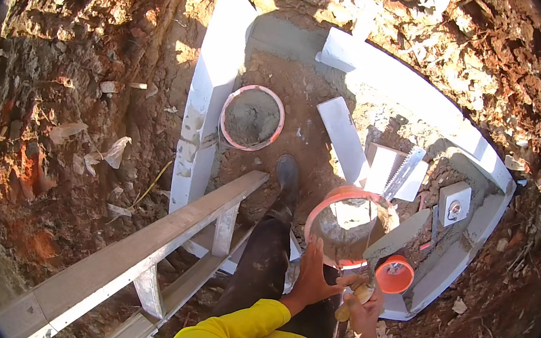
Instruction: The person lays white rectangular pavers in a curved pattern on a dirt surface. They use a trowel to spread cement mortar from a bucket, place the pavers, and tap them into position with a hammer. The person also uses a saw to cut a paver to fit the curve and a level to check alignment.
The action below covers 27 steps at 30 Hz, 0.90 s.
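My right hand (363, 312) grips the wooden handle of a mud-coated trowel (395, 235), its blade raised beside a round orange-rimmed bucket (325, 209) with grey residue inside. My left hand (309, 278) has its fingers stretched up along the near side of that bucket, its thumb close to the trowel handle. A smaller orange container (395, 278) sits just right of the trowel. Beyond lie white blocks (340, 134), a notched blade (404, 174) on a white piece and a square block with a fitting (455, 205). My boot (288, 174) stands on the dirt.
An aluminium ladder (140, 254) lies slanting in from the lower left. A bucket of grey mortar (250, 121) stands farther back. White block walls (208, 89) line the pit at left and right, with mortar at the far corner and rough earth banks (52, 127) around.
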### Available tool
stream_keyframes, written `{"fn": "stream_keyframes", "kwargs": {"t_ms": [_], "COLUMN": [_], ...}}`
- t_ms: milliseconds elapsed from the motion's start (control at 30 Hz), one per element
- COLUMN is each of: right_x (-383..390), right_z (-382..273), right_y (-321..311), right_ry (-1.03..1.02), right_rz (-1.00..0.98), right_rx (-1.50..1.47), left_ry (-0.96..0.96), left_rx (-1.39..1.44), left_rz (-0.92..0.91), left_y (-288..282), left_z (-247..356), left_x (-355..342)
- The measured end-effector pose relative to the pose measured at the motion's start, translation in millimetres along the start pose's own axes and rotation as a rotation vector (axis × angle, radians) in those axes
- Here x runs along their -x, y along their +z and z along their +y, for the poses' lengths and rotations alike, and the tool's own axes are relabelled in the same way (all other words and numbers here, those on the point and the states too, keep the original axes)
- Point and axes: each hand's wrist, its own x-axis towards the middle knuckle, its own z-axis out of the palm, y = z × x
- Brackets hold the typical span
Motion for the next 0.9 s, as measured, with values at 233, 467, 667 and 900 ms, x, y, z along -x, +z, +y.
{"fn": "stream_keyframes", "kwargs": {"t_ms": [233, 467, 667, 900], "right_x": [-111, -240, -311, -357], "right_z": [-89, -137, -106, -92], "right_y": [166, 354, 445, 444], "right_ry": [-0.404, -0.69, -0.682, -0.791], "right_rz": [-0.479, -0.577, -0.626, -0.602], "right_rx": [0.314, 0.473, 0.387, 0.294], "left_ry": [-0.048, -0.12, -0.208, -0.24], "left_rx": [0.308, 0.603, 0.698, 0.682], "left_rz": [0.846, 1.263, 1.418, 1.435], "left_y": [-140, -276, -361, -415], "left_z": [21, -52, -129, -229], "left_x": [-98, -220, -277, -303]}}
